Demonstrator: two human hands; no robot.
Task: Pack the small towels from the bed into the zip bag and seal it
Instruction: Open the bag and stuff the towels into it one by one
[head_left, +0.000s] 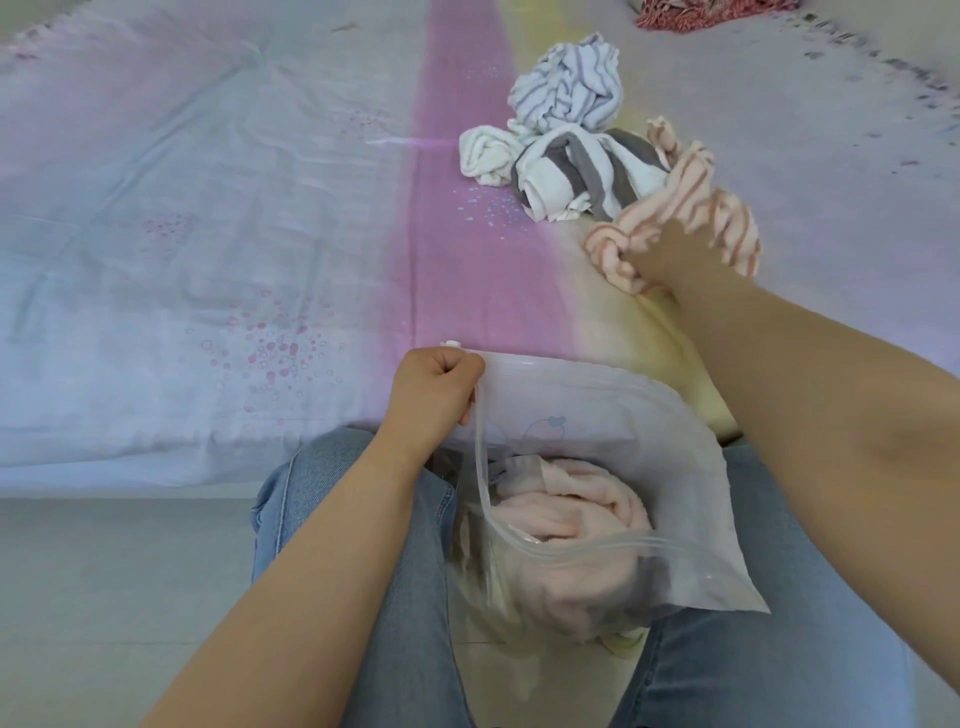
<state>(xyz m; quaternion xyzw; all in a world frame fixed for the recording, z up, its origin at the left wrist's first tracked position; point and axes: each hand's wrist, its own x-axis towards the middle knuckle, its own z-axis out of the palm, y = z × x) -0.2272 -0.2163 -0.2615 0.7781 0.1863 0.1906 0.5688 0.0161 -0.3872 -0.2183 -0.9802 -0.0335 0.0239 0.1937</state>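
Gripping the pink-striped towel (691, 218) in my right hand (670, 254), I see the zip bag (597, 415) mouth gaping below-left of it, my left hand (436, 389) pinching its rim.

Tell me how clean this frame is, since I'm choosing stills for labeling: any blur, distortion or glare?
Head view: the right hand and its pink-striped towel are motion-blurred; the left hand and zip bag are sharp; wide-angle bending at the edges; soft, even light, only faint sheen on the bag.
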